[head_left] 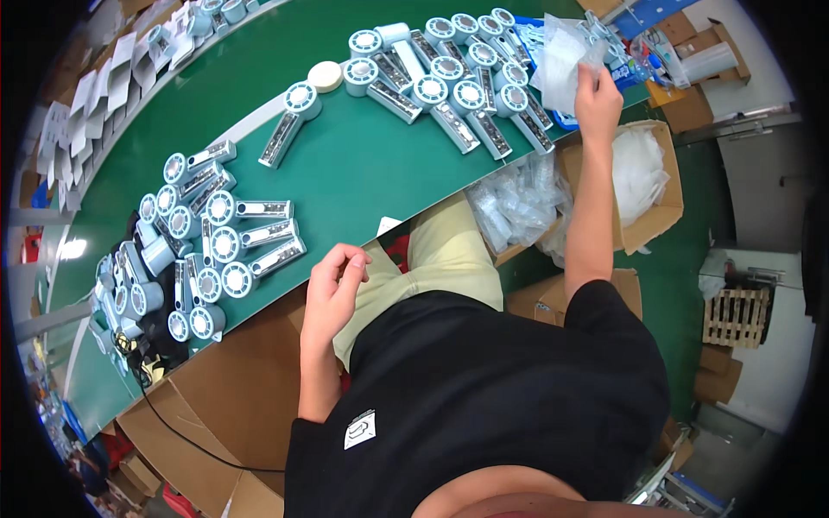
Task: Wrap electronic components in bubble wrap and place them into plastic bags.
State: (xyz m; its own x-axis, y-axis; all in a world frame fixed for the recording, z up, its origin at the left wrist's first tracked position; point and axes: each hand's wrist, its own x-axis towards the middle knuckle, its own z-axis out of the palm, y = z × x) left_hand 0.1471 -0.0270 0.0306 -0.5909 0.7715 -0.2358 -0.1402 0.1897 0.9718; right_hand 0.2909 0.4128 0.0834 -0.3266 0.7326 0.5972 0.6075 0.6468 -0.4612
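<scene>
Up at the far right, my right hand pinches a translucent white plastic bag. The bag hangs over a blue tray of small pale-blue parts and hides some of it. My left hand is held near the bench's front edge, above my lap, its fingers curled in and nothing visible in them. Closest to the bag stand several pale-blue handheld units with round grilled heads and handles laid open on their inner parts. One such unit lies apart, beside a round cream disc.
On the left of the green bench lies another group of these units. A cardboard box of white bags and clear plastic bags are at my right. A large open carton stands below the left front edge, with a black cable hanging there.
</scene>
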